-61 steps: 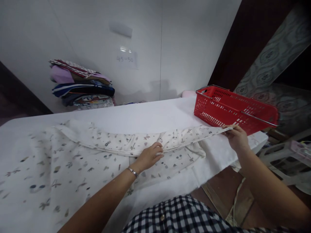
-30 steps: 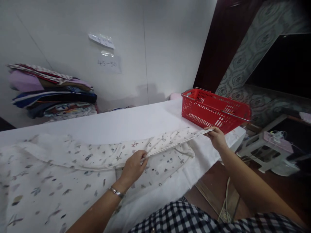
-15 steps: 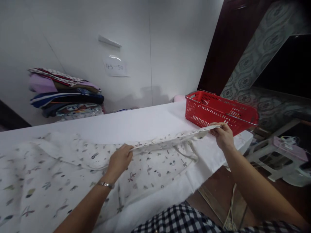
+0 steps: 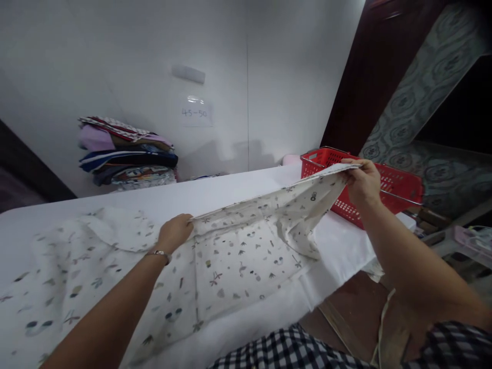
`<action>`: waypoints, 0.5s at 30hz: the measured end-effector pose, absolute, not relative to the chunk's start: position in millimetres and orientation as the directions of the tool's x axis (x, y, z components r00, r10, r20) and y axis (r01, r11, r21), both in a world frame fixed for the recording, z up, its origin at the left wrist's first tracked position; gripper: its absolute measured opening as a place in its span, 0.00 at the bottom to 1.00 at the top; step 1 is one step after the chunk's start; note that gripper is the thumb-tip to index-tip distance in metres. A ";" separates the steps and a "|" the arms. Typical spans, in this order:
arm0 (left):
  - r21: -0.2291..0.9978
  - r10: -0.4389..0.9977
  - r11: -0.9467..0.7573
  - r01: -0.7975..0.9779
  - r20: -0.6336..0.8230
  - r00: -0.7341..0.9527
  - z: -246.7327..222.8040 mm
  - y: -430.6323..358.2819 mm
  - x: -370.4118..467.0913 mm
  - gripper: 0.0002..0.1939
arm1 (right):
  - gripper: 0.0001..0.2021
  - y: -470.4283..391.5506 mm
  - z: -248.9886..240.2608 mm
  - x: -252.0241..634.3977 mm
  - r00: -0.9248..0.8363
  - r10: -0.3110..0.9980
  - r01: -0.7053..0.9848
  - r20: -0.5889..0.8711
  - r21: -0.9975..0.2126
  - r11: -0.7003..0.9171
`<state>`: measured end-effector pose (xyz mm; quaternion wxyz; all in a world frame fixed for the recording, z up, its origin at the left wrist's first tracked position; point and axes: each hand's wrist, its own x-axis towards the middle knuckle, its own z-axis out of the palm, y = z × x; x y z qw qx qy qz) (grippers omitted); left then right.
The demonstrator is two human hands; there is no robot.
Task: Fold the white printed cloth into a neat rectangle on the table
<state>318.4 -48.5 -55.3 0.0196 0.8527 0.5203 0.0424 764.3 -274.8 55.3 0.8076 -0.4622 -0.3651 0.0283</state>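
Note:
A white printed cloth (image 4: 238, 261) with small leaf and sunglasses motifs spreads over the white-covered table (image 4: 246, 182). My left hand (image 4: 176, 233), with a bracelet at the wrist, pinches its upper edge near the middle. Farther right, my right hand (image 4: 363, 182) grips the same edge and holds that end up off the table, in front of the red basket. Between the two hands the edge runs taut, and the fabric below it hangs in loose folds at the right. The left part lies rumpled on the tabletop.
A red plastic basket (image 4: 400, 184) with metal handles stands at the table's right end. Folded clothes (image 4: 128, 154) are stacked at the back left against the wall. A paper sign (image 4: 196, 113) reads 45-50. A pale stool (image 4: 472, 241) is at the far right.
My right hand has risen, lifting its end of the cloth higher. My left hand has slid left along the edge. The view has shifted slightly left.

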 end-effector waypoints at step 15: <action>-0.080 0.941 -0.329 0.941 0.058 0.334 -27.5 -22.2 207.9 0.17 | 0.15 -285.7 132.2 780.3 0.748 0.184 0.360 0.638 -0.622 0.696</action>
